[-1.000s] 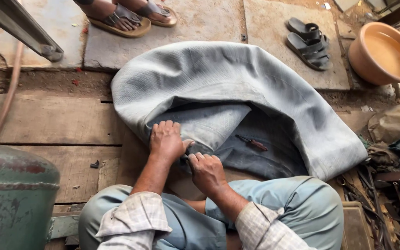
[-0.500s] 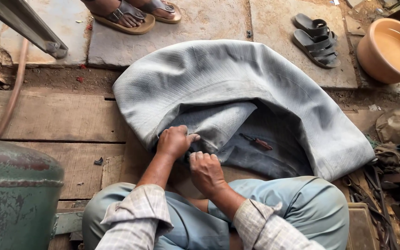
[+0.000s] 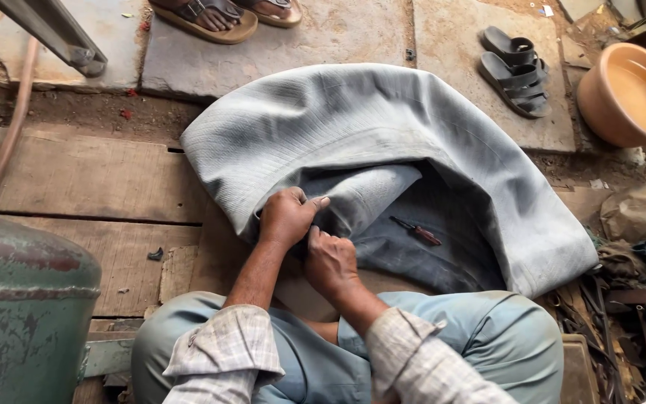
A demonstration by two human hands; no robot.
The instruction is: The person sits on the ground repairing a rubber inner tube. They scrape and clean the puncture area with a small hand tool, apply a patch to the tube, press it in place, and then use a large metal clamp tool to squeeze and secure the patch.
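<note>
A large grey rubber inner tube lies curved and deflated on the floor in front of my knees. My left hand grips a fold of the tube at its near edge, fingers closed around the rubber. Close beside it, my right hand pinches the same edge. A small red-handled tool rests on the dark inner part of the tube, to the right of my hands.
A green metal tank stands at the left. A terracotta bowl with water sits at the far right, grey sandals near it. Another person's sandalled feet are at the top. Scrap and tools crowd the right edge.
My left hand has slid up and curled tighter onto the tube's fold, and my right hand has followed close behind it. The view has shifted slightly.
</note>
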